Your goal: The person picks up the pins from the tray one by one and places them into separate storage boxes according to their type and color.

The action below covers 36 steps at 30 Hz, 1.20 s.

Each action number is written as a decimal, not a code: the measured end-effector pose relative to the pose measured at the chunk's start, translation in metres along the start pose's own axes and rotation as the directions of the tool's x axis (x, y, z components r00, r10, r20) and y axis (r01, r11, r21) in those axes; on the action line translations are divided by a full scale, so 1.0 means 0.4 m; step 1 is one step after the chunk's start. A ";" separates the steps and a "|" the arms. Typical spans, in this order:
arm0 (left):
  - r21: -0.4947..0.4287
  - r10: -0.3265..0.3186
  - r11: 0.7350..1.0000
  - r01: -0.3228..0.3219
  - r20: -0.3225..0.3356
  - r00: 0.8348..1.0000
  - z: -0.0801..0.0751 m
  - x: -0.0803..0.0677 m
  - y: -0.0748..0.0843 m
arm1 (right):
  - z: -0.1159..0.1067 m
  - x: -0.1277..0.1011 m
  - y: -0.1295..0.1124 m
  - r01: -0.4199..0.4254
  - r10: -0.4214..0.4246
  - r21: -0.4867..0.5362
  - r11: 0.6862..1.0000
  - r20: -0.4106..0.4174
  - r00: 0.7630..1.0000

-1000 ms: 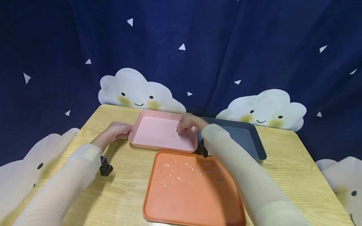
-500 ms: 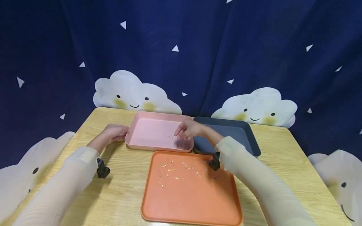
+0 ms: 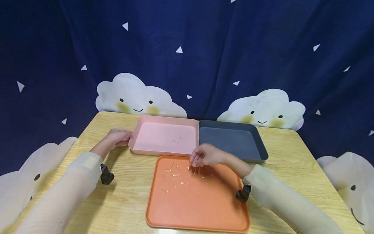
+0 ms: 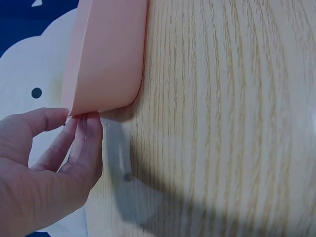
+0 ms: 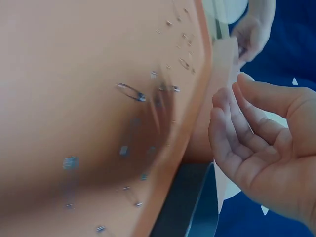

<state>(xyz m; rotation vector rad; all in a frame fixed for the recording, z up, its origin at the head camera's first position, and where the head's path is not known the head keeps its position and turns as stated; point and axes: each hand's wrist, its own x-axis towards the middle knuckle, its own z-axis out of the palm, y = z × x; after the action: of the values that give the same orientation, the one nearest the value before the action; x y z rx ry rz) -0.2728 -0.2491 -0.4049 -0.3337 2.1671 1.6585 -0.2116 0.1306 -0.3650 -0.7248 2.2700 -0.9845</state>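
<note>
Two small clips (image 3: 178, 140) lie in the pink tray (image 3: 152, 148) at the far side of the desk (image 3: 128, 201), with a dark grey tray (image 3: 257, 143) touching it on the right. The left hand (image 3: 118, 137) holds the pink tray's left rim between thumb and fingers. Nearer, the right hand (image 3: 205, 156) hovers with loosely curled, empty fingers over the scattered clips (image 3: 175, 177) on the orange tray (image 3: 198, 211).
</note>
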 end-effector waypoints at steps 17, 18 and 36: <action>0.053 -0.003 0.999 0.004 -0.020 1.000 0.006 -0.012 0.004 | 0.078 -0.102 0.063 -0.062 0.040 -0.205 0.977 -0.107 0.993; 0.058 -0.004 0.998 0.006 -0.021 1.000 0.006 -0.011 0.005 | 0.081 -0.103 0.065 -0.068 0.043 -0.216 0.974 -0.119 0.992; 0.016 0.014 1.000 -0.014 -0.022 1.000 0.006 -0.012 0.004 | 0.134 -0.105 0.066 -0.155 0.043 -0.278 0.948 -0.371 0.928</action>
<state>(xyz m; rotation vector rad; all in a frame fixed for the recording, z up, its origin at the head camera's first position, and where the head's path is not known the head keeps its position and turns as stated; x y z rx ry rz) -0.2686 -0.2466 -0.4019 -0.3347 2.2025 1.6523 -0.1529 0.1485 -0.4049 -0.5759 2.7948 -0.7767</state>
